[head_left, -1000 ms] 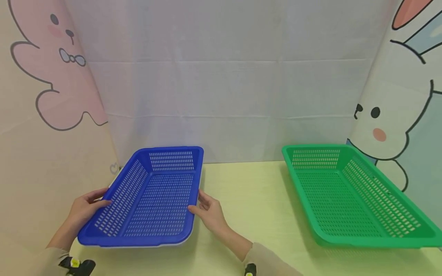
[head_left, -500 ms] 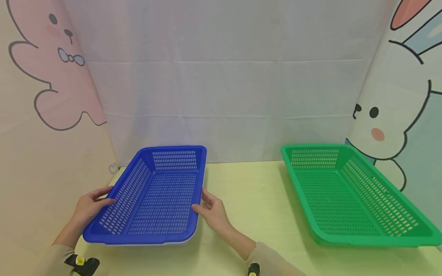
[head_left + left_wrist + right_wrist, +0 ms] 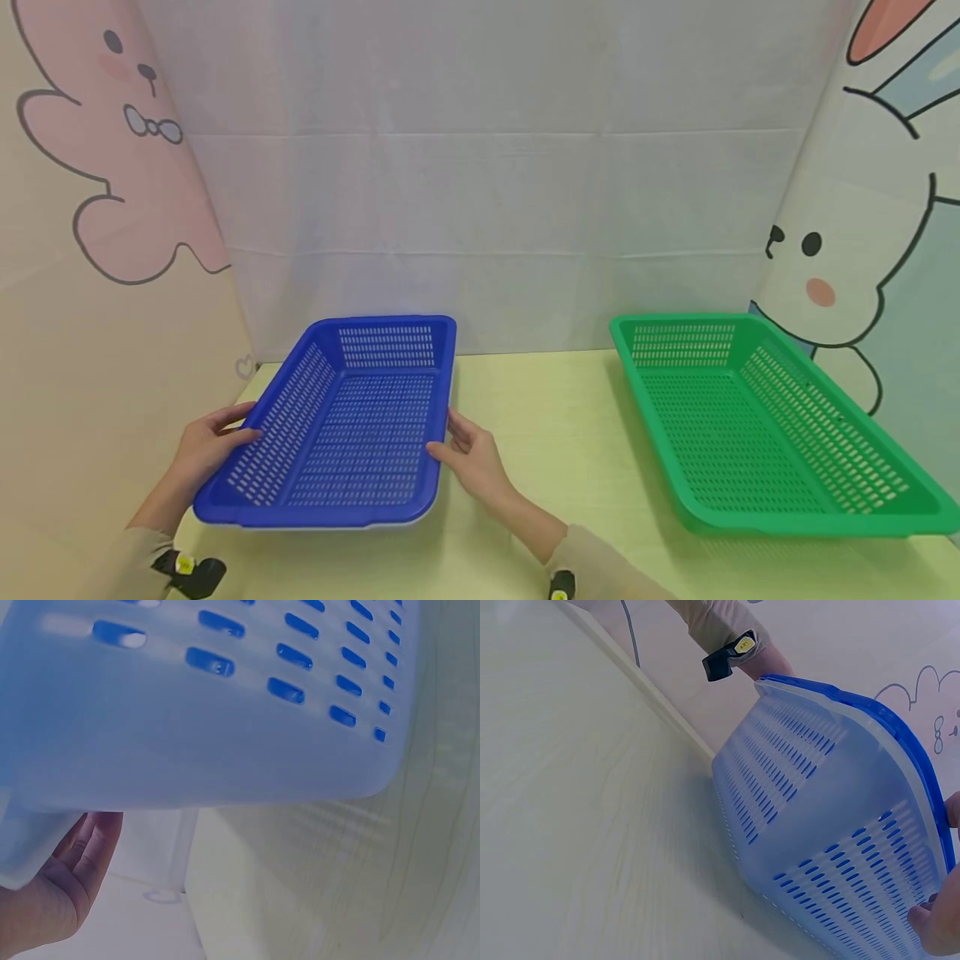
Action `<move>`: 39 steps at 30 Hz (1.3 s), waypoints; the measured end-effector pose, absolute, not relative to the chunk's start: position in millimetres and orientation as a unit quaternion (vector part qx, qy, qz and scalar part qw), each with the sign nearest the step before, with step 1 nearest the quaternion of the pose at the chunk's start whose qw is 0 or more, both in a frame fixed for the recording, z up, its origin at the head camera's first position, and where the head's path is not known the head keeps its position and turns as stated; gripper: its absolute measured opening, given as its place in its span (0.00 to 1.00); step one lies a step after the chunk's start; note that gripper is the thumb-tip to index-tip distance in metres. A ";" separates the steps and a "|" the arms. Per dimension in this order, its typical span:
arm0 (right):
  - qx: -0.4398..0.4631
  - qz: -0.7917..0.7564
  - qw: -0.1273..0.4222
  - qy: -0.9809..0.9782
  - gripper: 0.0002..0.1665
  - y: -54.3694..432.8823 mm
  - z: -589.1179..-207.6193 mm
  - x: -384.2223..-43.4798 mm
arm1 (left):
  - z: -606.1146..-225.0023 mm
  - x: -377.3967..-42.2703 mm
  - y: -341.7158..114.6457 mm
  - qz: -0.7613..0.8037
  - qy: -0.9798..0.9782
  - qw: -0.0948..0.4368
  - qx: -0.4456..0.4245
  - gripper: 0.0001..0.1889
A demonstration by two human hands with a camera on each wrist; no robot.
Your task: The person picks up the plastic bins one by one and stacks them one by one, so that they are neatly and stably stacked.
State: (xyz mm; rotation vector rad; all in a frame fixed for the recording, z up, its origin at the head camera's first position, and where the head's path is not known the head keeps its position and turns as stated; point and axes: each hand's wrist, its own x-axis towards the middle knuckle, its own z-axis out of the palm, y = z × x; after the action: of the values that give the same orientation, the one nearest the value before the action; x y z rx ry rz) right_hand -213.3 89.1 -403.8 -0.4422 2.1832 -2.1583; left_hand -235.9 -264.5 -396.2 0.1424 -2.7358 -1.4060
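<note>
- Gripping opposite long rims of the blue basket (image 3: 367,433), the left hand (image 3: 210,443) and right hand (image 3: 476,462) each lay a thumb over the edge, fingers outside the wall.
- Smooth plastic, a rounded rectangle, sides and floor pierced by rows of short slots.
- Nested closely around it, a translucent whitish basket (image 3: 866,780), slotted too.
- Below, the tabletop (image 3: 555,433), pale and faintly wood-grained; the nested pair is over its left part.
- Well apart at right, a green basket (image 3: 750,442), flared and slotted.
- Hard to tell: whether the whitish base touches the tabletop.
- Right hand cut off in the right wrist view.
</note>
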 end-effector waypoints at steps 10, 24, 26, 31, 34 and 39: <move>-0.118 -0.701 0.012 0.703 0.35 92.3 -400.2 -212.3 | -395.7 -236.2 -255.5 -0.464 -0.884 0.013 0.053 0.29; -0.111 -0.697 0.007 0.709 0.35 100.7 -401.9 -213.1 | -396.9 -240.4 -246.5 -0.467 -0.883 0.020 0.045 0.29; -0.110 -0.694 0.005 0.711 0.35 102.2 -401.9 -213.3 | -396.5 -240.8 -245.0 -0.468 -0.882 0.018 0.045 0.29; -0.107 -0.692 0.000 0.714 0.35 105.4 -400.4 -213.3 | -394.9 -241.6 -240.5 -0.467 -0.883 0.022 0.043 0.29; -0.106 -0.691 -0.002 0.715 0.36 107.6 -399.3 -213.0 | -394.0 -242.9 -237.5 -0.466 -0.883 0.029 0.042 0.29; -0.103 -0.686 -0.007 0.720 0.36 112.1 -398.7 -212.9 | -393.5 -244.3 -232.3 -0.468 -0.882 0.027 0.047 0.29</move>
State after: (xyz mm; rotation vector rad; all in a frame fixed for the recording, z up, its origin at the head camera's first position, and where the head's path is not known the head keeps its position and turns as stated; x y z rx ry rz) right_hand -212.9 112.1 -398.7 -0.3256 2.2711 -2.1662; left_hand -244.3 -232.3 -393.5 0.1467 -2.7242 -1.4473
